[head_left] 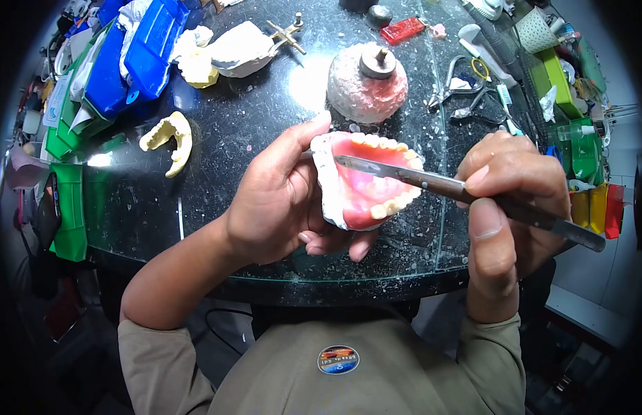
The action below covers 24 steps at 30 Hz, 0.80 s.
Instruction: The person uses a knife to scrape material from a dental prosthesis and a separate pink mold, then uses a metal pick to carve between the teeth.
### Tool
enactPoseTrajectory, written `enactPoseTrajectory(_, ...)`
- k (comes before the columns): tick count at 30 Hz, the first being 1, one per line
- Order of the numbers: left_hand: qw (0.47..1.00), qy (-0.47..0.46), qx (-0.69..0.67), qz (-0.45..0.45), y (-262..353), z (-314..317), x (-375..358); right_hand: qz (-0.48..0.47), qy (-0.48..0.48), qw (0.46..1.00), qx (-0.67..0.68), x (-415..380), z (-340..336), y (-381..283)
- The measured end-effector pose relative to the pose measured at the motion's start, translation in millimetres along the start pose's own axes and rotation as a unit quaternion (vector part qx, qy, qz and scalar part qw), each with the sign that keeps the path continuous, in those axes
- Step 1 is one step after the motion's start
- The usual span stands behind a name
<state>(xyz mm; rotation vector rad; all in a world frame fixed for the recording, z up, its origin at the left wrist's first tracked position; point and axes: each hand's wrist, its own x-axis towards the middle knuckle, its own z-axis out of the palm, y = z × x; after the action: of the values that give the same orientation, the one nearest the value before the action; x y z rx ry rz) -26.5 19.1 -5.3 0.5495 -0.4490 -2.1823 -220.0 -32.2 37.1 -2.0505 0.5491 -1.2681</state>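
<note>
A denture model (359, 197) with a pink wax base and cream teeth on a white plaster cast rests in my left hand (276, 183). The thumb lies along its left edge and the other fingers curl beneath it. My right hand (511, 200) grips a wax knife (438, 185) by its brown wooden handle. Its metal blade reaches left across the pink palate and overlaps the plaster edge in this view. The opposite metal end of the knife sticks out past my right hand at the lower right.
Beyond the denture stands a round pink-and-white plaster block (366, 90) with a metal fitting. A yellowish horseshoe cast (174, 142) lies left, near blue bins (151, 52). Pliers (466, 86), a toothbrush (506, 104) and a red block (402, 30) lie at the back right of the dark table (231, 124).
</note>
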Motion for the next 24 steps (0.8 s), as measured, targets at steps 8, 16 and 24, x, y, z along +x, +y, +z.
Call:
enactPoseTrajectory(8, 0.999, 0.043, 0.002, -0.026, 1.8, 4.8, -0.7, 0.030, 0.032, 0.998, 0.039, 1.4, -1.1, 6.2)
enactPoseTrajectory(16, 0.999, 0.012, -0.020, -0.039, 3.2, 5.3, -1.6, 0.126, 0.049, 0.986, 0.101, 4.1, -0.8, 6.4)
enactPoseTrajectory(24, 0.997, -0.027, 0.011, -0.066, 3.6, -1.6, -1.2, 0.130, 0.041, 0.985, 0.109, 4.1, -2.2, 9.2)
